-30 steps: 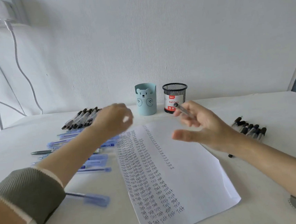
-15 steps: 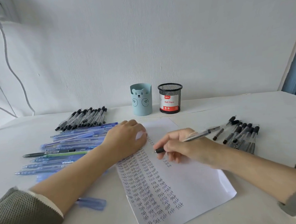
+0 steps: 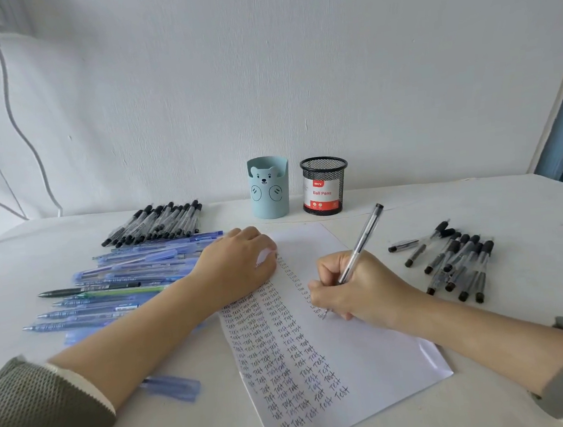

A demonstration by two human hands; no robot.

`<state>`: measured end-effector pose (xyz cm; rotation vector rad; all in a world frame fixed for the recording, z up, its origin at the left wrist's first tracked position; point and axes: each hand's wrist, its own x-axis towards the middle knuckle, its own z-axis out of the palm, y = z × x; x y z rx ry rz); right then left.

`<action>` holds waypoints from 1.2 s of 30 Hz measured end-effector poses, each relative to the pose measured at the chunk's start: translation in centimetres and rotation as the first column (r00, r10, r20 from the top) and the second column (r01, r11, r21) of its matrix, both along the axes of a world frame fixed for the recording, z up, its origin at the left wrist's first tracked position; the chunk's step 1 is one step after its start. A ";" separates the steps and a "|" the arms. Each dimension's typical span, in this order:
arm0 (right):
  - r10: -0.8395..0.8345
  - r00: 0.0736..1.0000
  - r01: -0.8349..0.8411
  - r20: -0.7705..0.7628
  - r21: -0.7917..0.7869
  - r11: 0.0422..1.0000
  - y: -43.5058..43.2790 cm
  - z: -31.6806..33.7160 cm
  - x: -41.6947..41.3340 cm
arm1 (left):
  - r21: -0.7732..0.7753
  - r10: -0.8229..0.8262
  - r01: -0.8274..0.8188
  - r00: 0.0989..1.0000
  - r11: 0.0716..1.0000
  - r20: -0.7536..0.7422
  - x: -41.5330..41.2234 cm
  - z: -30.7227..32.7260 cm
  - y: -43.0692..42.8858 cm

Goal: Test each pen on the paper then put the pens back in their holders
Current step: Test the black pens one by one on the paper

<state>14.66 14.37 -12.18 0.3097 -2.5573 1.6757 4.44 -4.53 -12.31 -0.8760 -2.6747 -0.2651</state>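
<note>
Right hand (image 3: 356,288) pinches clear slim plastic pen (image 3: 362,243) low on barrel, thumb and fingers curled round it. Tip on white paper sheet (image 3: 372,352), beside written columns. Left hand (image 3: 240,262) rests on sheet's top left corner, fingers bent under; cannot tell if it holds anything. Pen likely light, stiff, with smooth, slightly slippery barrel. Best hold near tip for writing, mid-barrel for dropping into black mesh holder (image 3: 325,188).

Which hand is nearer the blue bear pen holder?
Left. The left hand rests on the paper in front of the blue bear pen holder; the right hand grips a clear pen lower down.
</note>
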 end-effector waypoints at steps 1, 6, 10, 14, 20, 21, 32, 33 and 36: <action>0.006 1.000 -0.006 0.003 0.012 1.000 0.0 0.0 0.1 | -0.002 0.003 -0.003 1.000 1.000 0.002 0.0 0.0 0.0; 0.001 1.000 -0.002 0.020 0.053 0.999 -0.1 0.2 0.3 | -0.007 0.010 -0.010 1.000 1.000 0.004 0.0 0.0 0.1; 0.000 1.000 -0.001 0.029 0.032 0.999 -0.1 0.3 0.3 | -0.001 0.011 -0.011 1.000 1.000 -0.001 0.0 -0.1 0.1; 0.001 0.998 -0.004 0.056 0.050 0.999 -0.1 0.4 0.4 | -0.005 0.012 -0.012 1.000 1.000 0.000 0.0 -0.1 0.1; -0.013 0.999 0.012 0.029 0.047 0.999 -0.1 0.5 0.4 | -0.003 0.006 -0.006 1.000 1.000 0.007 -0.2 -0.1 0.0; -0.011 1.000 0.010 0.027 0.045 0.999 -0.1 0.5 0.4 | -0.005 0.007 -0.007 1.000 1.000 0.007 -0.1 -0.1 0.0; 0.013 1.000 -0.014 0.025 0.042 0.999 0.0 0.6 0.4 | -0.009 0.008 -0.008 1.000 1.000 0.011 0.1 0.0 0.0; 0.011 1.000 -0.012 0.027 0.040 0.999 0.0 0.6 0.4 | -0.008 0.007 -0.007 1.000 1.000 0.012 0.1 0.1 0.0; 0.010 1.000 -0.010 0.029 0.021 1.000 0.0 0.6 0.3 | -0.009 0.008 -0.008 1.000 1.000 0.012 0.1 0.1 0.0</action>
